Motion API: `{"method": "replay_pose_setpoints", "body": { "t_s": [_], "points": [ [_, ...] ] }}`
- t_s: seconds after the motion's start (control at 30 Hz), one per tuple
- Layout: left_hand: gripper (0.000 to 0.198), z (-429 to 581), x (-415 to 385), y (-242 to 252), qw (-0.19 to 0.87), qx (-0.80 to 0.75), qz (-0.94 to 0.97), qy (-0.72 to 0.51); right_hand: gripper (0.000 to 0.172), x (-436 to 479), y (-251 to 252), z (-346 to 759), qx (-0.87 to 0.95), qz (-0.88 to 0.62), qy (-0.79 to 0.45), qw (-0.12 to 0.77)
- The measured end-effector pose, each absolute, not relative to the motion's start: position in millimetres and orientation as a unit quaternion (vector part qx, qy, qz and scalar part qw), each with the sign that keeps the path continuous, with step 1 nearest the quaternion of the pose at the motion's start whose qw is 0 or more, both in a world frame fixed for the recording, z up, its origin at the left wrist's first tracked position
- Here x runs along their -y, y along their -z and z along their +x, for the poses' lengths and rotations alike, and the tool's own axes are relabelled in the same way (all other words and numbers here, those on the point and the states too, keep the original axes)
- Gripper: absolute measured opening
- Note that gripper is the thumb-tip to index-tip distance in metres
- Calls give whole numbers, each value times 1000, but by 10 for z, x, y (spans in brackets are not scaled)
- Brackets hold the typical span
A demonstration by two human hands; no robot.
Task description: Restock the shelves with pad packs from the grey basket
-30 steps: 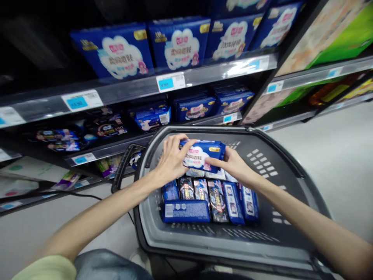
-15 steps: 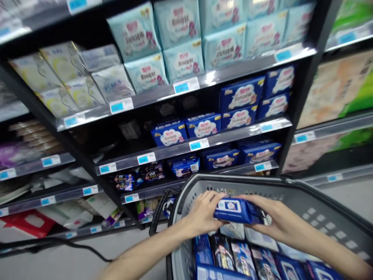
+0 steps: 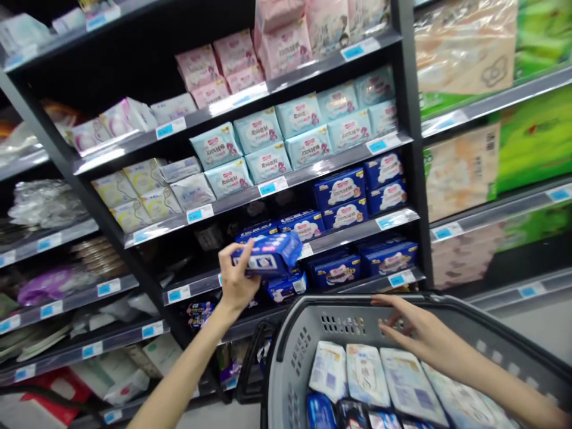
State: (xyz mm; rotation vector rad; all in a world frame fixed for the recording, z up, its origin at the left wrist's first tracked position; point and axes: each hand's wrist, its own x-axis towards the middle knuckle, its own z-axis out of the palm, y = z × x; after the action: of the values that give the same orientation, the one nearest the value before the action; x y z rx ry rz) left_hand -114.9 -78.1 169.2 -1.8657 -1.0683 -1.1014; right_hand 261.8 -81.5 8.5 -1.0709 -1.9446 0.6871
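My left hand [image 3: 236,280] grips one end of a blue pack of sanitary pads [image 3: 274,256], held tilted in front of the lower shelves. Behind it, similar blue packs [image 3: 342,196] stand stacked, partly covered by the held one. My right hand [image 3: 409,325] is over the grey shopping basket [image 3: 297,336], fingers apart and holding nothing, near the far rim. Inside the basket lie white packs [image 3: 369,372] in a row, with blue and dark packs [image 3: 320,411] nearer to me, cut off by the lower frame edge.
Light blue packs [image 3: 259,140] and pink packs [image 3: 286,47] fill higher shelves. A dark upright [image 3: 413,149] separates them from large green packages [image 3: 536,131] on the right. The basket's black handle [image 3: 245,369] sticks out on its left side. Price-tagged shelf edges [image 3: 201,213] run across.
The blue pack has left the space over the basket and moved left and up toward the shelves in my left hand. My right hand has let go of it. The view takes in higher shelves.
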Motion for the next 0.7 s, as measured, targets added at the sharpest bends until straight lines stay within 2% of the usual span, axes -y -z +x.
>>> {"method": "replay_pose_setpoints", "body": {
  "t_s": [0.17,0.37,0.47,0.7],
  "points": [
    [77,-1470,584,-2347,406,479,-678,382,36,826,-84,2580,788,-407,-278,368],
    [56,-1525,357,-2472,404,534,-698,254,27,845,-84,2550,819,-402,-252,322],
    [55,-1536,170,-2554,355,548,-718,240,26,874,-103,2534,823,-405,-251,310],
    [65,-1608,-229,-2807,174,580,-731,313,28,945,-182,2516,829,-411,-251,285]
  ]
}}
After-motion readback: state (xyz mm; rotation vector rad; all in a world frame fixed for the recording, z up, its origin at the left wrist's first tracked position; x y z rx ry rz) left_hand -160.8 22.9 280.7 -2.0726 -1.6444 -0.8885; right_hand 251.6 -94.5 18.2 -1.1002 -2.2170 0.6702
